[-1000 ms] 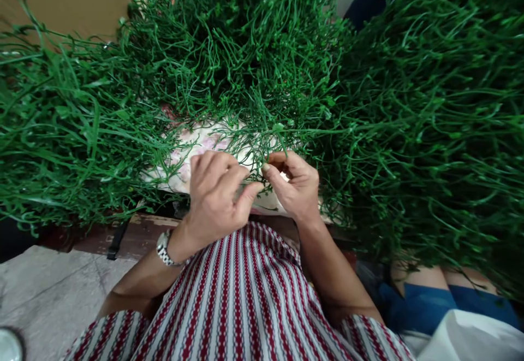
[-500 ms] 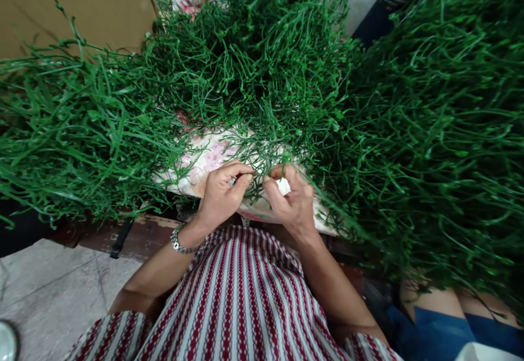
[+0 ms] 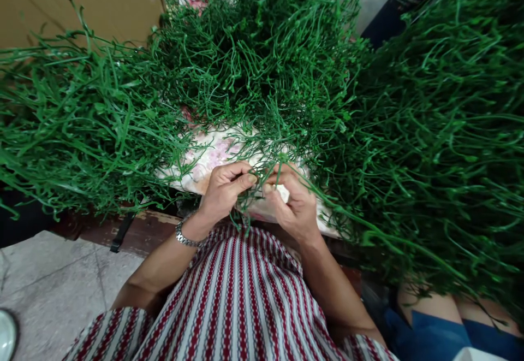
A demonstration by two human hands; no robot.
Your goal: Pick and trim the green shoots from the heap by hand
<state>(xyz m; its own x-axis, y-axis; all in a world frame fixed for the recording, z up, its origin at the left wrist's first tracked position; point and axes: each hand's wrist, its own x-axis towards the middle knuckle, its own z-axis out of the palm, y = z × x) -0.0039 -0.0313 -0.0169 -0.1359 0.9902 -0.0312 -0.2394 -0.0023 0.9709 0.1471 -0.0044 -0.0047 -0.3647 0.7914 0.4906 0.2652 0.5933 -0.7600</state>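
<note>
Green stems (image 3: 262,104) crowding left hand (image 3: 223,189), right hand (image 3: 292,205).

Grey stone floor (image 3: 53,279), brown wall (image 3: 82,0)

Thin green sprig (image 3: 262,172), branching, pinched above floral cloth.
</note>
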